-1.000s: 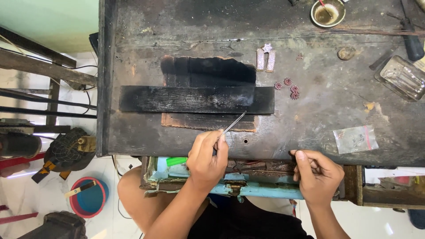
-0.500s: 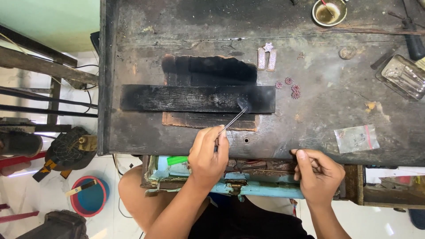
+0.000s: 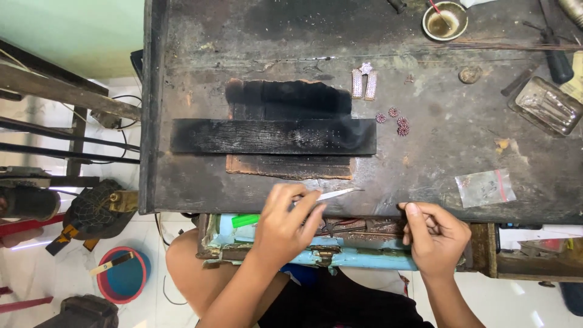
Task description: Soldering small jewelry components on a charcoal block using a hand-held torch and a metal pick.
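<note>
My left hand [image 3: 286, 222] grips thin metal tweezers [image 3: 336, 194] whose tips lie nearly flat, pointing right along the near edge of the dark workbench [image 3: 425, 158]. My right hand [image 3: 434, 235] is curled at the bench's front edge over an open drawer [image 3: 340, 246]; whether it holds anything is hidden. A charred black wooden plank [image 3: 273, 136] lies across a burnt board [image 3: 288, 167] just beyond the tweezers. Two small pale jewelled pieces [image 3: 363, 83] and a few tiny reddish round pieces [image 3: 395, 120] rest farther back.
A small clear plastic bag [image 3: 484, 187] lies at the right front. A round bowl of brownish liquid [image 3: 444, 20], a clear rectangular dish [image 3: 546, 105] and a dark tool [image 3: 555, 58] stand at the back right. On the floor left sits a red-rimmed blue bowl [image 3: 123, 274].
My left hand has drawn back toward the bench edge, and the tweezers have swung from pointing up at the plank to lying almost level. My right hand has barely moved.
</note>
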